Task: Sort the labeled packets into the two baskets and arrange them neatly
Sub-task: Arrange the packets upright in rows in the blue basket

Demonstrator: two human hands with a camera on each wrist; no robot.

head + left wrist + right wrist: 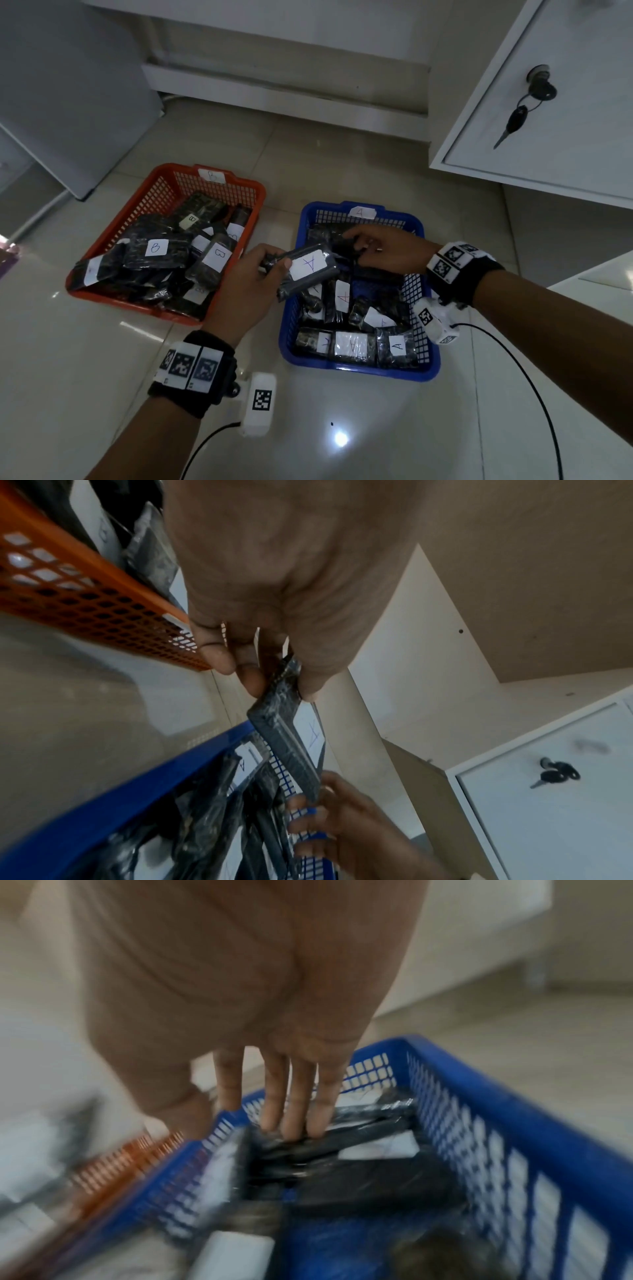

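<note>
Black packet marked A [306, 274] pinched by left hand [247, 279] over blue basket's [423, 346] left rim. Right hand [383, 248], fingers straight, pressed on packets at far edge inside. Orange basket [113, 219] of B packets [156, 251] just beside, on floor.

red basket [161, 192]: i see orange-red mesh, white tag.
blue basket [421, 291]: right of the red basket, i read blue grid walls, white tag.
packets [156, 253]: glossy black, white labels with blue letters.
wrist bands [191, 370]: near side of the red basket, black with black-and-white square codes.
floor [85, 359]: pale beige tiles.
</note>
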